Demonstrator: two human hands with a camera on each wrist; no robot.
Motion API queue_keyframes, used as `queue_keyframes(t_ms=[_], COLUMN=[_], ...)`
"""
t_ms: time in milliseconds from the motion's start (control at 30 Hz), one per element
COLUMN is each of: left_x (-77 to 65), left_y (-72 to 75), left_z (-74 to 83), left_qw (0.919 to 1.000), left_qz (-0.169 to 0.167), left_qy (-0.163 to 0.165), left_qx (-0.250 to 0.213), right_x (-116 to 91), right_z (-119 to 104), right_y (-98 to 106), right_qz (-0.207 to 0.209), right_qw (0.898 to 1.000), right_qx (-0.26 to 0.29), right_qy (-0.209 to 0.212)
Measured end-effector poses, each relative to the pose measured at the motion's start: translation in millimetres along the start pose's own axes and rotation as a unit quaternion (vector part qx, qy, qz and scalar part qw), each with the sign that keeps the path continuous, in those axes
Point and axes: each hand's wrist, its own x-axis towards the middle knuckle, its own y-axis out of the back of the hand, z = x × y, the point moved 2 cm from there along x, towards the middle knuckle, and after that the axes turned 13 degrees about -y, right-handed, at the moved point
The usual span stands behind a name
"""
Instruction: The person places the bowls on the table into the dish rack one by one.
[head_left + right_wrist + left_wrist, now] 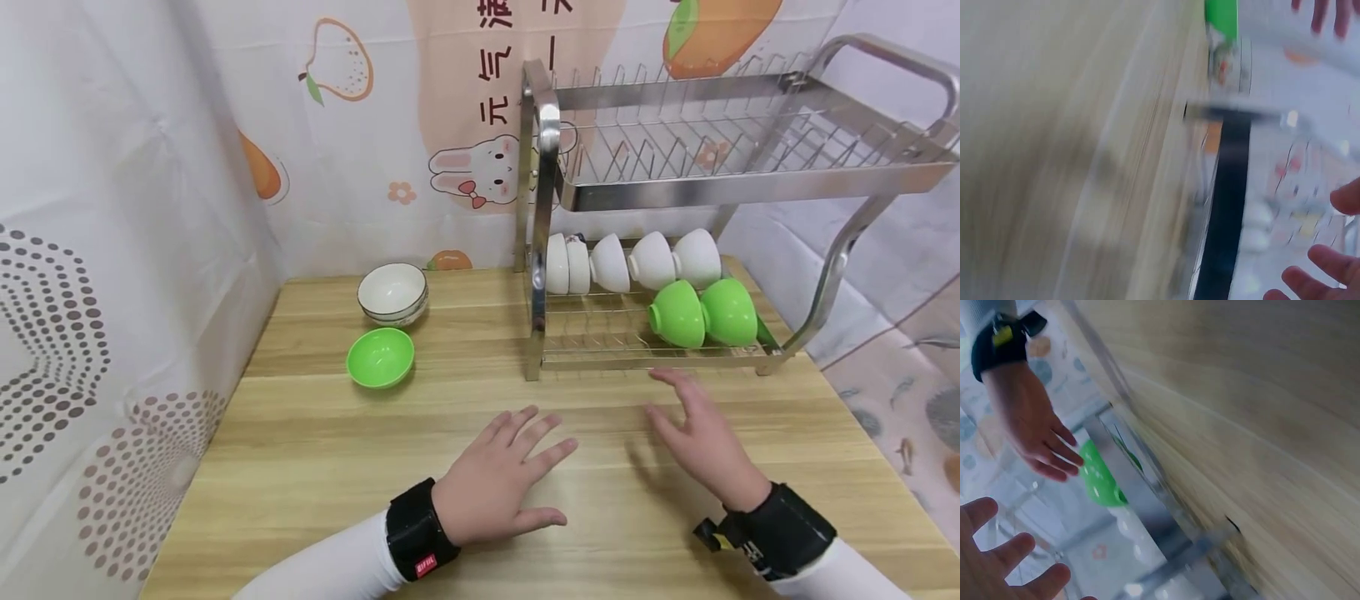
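My left hand (498, 483) hovers over the middle of the table with its fingers spread, holding nothing. To its right, my right hand (705, 437) is held in front of the dish rack (652, 364), fingers extended and grasping nothing. On the rack's lower tier, two green bowls (677, 314) stand on edge at the front right. Behind them is a row of several white bowls (651, 260), also on edge. Left of the rack, a green bowl (380, 358) sits upright on the table, just in front of stacked white bowls (392, 289) with dark rims.
The rack's upper tier (675, 142) of wire slots overhangs the lower one, with curved metal side frames (832, 275). Printed curtains (360, 167) enclose the wooden table (315, 467) at the back and sides.
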Motion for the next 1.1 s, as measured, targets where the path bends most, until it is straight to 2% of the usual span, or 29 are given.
queue_keyframes(t_ms=[233, 400, 500, 667, 867, 967, 1100], left_x=[-22.7, -38.8, -45.1, -52.9, -66.1, -68.6, -75.7], left_y=[2.0, 1.7, 1.0, -1.5, -5.4, -7.6, -13.9], left_z=[-17.6, -29.3, -34.4, -39.5, -48.7, -61.8, -93.4], left_qw=[0.9977, 0.9933, 0.9908, 0.9882, 0.9829, 0.9769, 0.9705], left_qz=[0.010, 0.016, 0.028, 0.043, 0.028, 0.014, 0.002], left_qy=[0.065, 0.112, 0.131, 0.144, 0.177, 0.201, 0.230], left_qx=[-0.019, -0.020, -0.020, -0.029, -0.041, -0.070, -0.073], right_x=[-25.8, -38.4, -41.6, -44.3, -45.0, -46.5, -48.0], right_z=[-27.2, -35.7, -36.8, -36.1, -41.4, -43.1, -42.4], right_y=[-16.0, -19.3, -20.5, -25.5, -36.0, -36.1, -36.4], right_qz=[0.014, 0.030, 0.034, 0.030, 0.023, 0.028, 0.032], right_qw=[0.993, 0.984, 0.981, 0.980, 0.979, 0.977, 0.976], right_qx=[-0.058, -0.095, -0.113, -0.124, -0.126, -0.127, -0.124], right_qy=[0.100, 0.147, 0.154, 0.151, 0.161, 0.170, 0.178])
